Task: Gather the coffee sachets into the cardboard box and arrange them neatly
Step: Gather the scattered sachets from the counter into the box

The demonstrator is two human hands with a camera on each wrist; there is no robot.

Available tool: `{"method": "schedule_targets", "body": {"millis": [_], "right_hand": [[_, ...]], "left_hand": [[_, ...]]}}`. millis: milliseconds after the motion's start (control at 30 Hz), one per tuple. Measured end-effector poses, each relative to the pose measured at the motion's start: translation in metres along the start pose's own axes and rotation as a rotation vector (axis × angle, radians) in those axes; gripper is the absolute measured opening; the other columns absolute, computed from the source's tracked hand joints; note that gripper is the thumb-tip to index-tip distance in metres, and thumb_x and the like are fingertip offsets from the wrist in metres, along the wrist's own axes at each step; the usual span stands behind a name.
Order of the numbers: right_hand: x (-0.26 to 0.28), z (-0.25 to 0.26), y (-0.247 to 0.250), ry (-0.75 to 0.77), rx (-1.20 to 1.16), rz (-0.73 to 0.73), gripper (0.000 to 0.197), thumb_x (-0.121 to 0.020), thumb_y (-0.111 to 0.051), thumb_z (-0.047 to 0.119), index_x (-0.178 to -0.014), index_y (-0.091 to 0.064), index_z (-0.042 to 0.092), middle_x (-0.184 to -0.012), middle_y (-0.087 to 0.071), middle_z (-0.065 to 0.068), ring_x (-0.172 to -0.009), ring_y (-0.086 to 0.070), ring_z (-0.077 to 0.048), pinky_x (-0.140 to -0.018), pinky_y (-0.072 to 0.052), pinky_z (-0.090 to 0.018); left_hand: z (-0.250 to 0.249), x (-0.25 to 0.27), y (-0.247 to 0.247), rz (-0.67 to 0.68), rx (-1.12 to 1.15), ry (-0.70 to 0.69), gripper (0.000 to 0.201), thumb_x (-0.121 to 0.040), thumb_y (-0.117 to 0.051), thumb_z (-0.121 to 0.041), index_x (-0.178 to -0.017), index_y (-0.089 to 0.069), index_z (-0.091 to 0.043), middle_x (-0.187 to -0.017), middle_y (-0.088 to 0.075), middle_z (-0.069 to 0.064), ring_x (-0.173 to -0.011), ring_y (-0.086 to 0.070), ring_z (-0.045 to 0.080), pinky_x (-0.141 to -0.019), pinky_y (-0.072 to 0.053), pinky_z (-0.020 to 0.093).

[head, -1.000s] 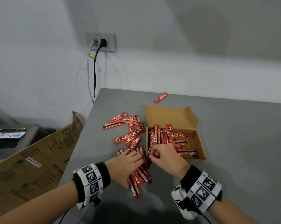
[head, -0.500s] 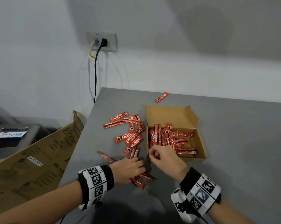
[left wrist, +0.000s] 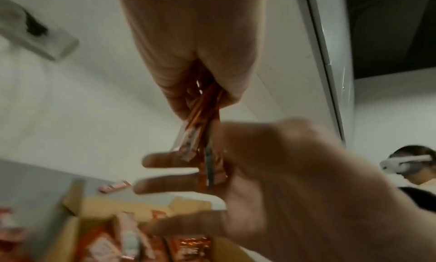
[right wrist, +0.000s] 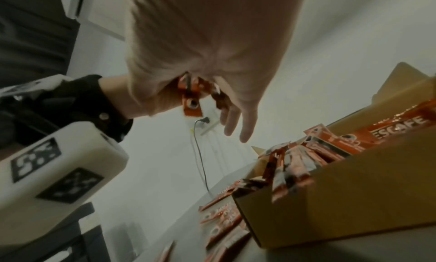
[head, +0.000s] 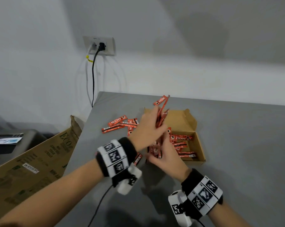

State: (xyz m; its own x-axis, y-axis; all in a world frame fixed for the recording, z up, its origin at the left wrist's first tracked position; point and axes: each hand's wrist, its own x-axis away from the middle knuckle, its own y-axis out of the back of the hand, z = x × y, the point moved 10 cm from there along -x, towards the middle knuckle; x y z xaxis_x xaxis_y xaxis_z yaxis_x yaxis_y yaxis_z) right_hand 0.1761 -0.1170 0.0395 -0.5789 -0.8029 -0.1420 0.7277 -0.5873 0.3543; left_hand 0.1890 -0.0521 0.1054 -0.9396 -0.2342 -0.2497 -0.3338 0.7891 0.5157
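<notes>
The left hand [head: 147, 126] is raised over the cardboard box [head: 199, 149], fingers and thumb curled tight round a bunch of red sachets [head: 161, 115] that stick up toward 1 o'clock from the fist. In the left wrist view the same bunch [left wrist: 200, 117] hangs out below the closed palm.

The right hand [head: 167, 154] sits low at the box's near-left corner, around 7 o'clock of the box. Its fingers [left wrist: 165, 186] look spread and fairly straight in the left wrist view, and red sachet ends show against its palm in the right wrist view, but whether it actually grips anything I cannot tell; motion blur hides it.

The box lies open on the grey table [head: 236, 145], flaps up, with sachets already inside [head: 181, 138], lying crosswise at the right and bunched at the left. More loose sachets [head: 118, 122] are scattered on the table at 9 to 10 o'clock of the box, and 1 lone sachet [head: 158, 101] lies beyond it at 11 o'clock.

A large brown carton [head: 32, 161] leans off the table's left edge.
</notes>
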Motion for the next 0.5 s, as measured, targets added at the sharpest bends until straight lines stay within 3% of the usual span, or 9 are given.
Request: {"method": "schedule_targets", "body": {"millis": [67,133,233,333,433,500], "right_hand": [[-0.003,-0.007,0.027,-0.040,-0.019,-0.204,0.059,-0.085,-0.064,0.011,-0.131,-0.028,0.016,-0.122,-0.050,0.013,-0.111,-0.054,0.002,-0.090,-0.049,-0.021],[-0.001,-0.026,0.055,-0.121,0.125,-0.343,0.044,-0.086,-0.059,0.002,-0.125,-0.041,0.009,-0.115,-0.056,0.006,-0.108,-0.057,-0.007,-0.091,-0.047,-0.024],[-0.004,-0.065,0.066,-0.300,0.499,-0.205,0.032,-0.086,-0.056,0.002,-0.118,-0.054,0.004,-0.115,-0.059,-0.011,-0.113,-0.054,-0.026,-0.098,-0.043,-0.035],[0.001,-0.085,0.072,-0.446,0.840,-0.089,0.032,-0.088,-0.051,0.012,-0.120,-0.052,0.010,-0.121,-0.055,-0.007,-0.120,-0.047,-0.025,-0.101,-0.041,-0.042],[0.005,-0.095,0.073,-0.546,0.928,0.002,0.035,-0.088,-0.052,0.025,-0.122,-0.050,0.015,-0.124,-0.052,-0.004,-0.122,-0.044,-0.024,-0.102,-0.038,-0.045],[0.004,-0.102,0.074,-0.578,0.871,0.045,0.041,-0.084,-0.057,0.033,-0.121,-0.050,0.017,-0.122,-0.054,-0.003,-0.119,-0.047,-0.024,-0.101,-0.041,-0.046]], "left_hand": [[0.001,-0.009,-0.021,-0.018,0.125,0.035,0.019,-0.087,-0.057,-0.008,-0.084,-0.040,-0.017,-0.069,-0.043,-0.006,-0.055,-0.041,-0.002,-0.056,-0.041,0.010],[0.014,-0.014,-0.043,-0.006,0.207,0.092,0.016,-0.087,-0.058,-0.011,-0.090,-0.044,-0.017,-0.073,-0.048,-0.003,-0.062,-0.046,-0.001,-0.063,-0.044,0.014],[0.050,-0.015,-0.073,0.066,0.148,0.218,0.021,-0.082,-0.065,-0.021,-0.091,-0.047,-0.015,-0.083,-0.053,0.004,-0.075,-0.050,0.014,-0.071,-0.045,0.029],[0.072,-0.014,-0.082,0.126,0.054,0.260,0.037,-0.078,-0.069,-0.038,-0.099,-0.050,-0.014,-0.089,-0.057,0.001,-0.080,-0.054,0.012,-0.076,-0.047,0.029],[0.077,-0.015,-0.078,0.192,-0.295,0.233,0.063,-0.077,-0.062,-0.056,-0.122,-0.047,-0.014,-0.115,-0.056,0.003,-0.107,-0.050,0.018,-0.093,-0.046,0.038],[0.074,-0.017,-0.073,0.221,-0.496,0.186,0.067,-0.079,-0.057,-0.059,-0.124,-0.046,-0.011,-0.120,-0.054,0.004,-0.111,-0.047,0.021,-0.094,-0.045,0.038]]}}
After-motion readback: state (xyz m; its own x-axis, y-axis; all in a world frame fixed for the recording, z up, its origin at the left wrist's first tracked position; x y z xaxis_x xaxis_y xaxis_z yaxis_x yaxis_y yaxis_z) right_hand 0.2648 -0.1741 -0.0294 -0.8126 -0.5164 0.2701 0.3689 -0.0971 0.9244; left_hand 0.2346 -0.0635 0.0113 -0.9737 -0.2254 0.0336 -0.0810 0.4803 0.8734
